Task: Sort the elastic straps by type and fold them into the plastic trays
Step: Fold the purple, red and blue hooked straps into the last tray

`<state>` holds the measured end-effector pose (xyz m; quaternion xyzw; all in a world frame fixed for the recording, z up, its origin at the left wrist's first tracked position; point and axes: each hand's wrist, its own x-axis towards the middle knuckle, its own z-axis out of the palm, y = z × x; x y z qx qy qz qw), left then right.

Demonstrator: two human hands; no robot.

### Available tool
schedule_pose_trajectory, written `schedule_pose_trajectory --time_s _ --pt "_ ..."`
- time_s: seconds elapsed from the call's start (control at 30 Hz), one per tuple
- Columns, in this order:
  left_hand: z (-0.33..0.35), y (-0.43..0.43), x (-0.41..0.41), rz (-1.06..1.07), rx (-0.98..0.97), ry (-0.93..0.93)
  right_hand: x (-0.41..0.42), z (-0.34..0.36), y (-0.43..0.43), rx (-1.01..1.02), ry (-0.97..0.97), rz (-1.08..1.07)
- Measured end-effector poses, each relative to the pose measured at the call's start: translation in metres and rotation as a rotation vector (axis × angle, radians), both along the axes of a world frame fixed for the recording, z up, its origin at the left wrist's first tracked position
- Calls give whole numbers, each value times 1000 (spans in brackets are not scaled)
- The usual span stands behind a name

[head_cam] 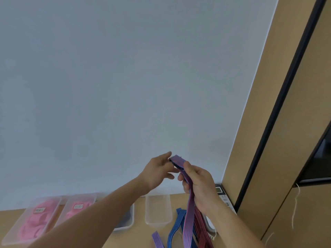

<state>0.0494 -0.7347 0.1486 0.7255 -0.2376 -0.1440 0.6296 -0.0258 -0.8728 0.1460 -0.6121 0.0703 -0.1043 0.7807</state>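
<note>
Gripping a pink-and-blue striped elastic strap (190, 212), the right hand (198, 185) is raised in front of a pale wall, fingers curled tight around the band and thumb laid along its upper part. The strap is flat and ribbed with fine lengthwise stripes. Its top end is folded over above the fist, showing a darker underside, and its long tail hangs straight down to the wooden table (139, 235).

The left hand (157, 170) meets that folded end with its fingers loosely spread. Blur hides whether the fingertips pinch the fold or only touch it.

Counting straps: one is held, and three more lie on the table below the right wrist. They are a blue striped strap (174, 228), doubled on itself, a red striped strap (201, 228) to its right, and a lilac striped strap (157, 240) at the bottom edge.

Counting trays: four clear plastic ones stand in a row along the wall. The far-left tray (26, 210) and second tray (70, 201) each hold pink material and carry a small label. The third tray (131, 217) is mostly hidden behind the left forearm, with something dark inside. The fourth tray (157, 210) is empty, just beside the loose straps.

One calculator (221, 193) lies against the wall behind the right hand.
</note>
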Motion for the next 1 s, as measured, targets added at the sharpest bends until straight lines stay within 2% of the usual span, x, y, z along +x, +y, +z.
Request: schedule_pose_trajectory --time_s 0.07,0.1,0.23,0.43,0.57,0.67,0.8,0.93,1.0 --pt "8 -3 -5 -66 -92 207 0 -1 0 -14 -15 -20" --pt "9 -5 -7 -89 -94 237 -1 -1 0 -18 -19 -20" --pt "9 -8 -10 -160 -133 202 -3 -2 -1 -42 -24 2" --pt "6 -7 -8 -123 -140 217 0 -8 -9 -150 77 -23" --pt "7 -3 -9 -129 -211 322 0 -5 -12 -220 110 -18" --pt "10 -1 -7 -173 -256 376 1 -6 -9 -169 72 -20" --pt "6 -6 -7 -100 -223 263 4 -12 1 -184 68 -98" --pt "1 -5 -6 -30 -88 16 4 -13 5 -191 137 -102" --pt "-2 -1 -4 36 32 -189 4 -9 5 -199 171 -71"
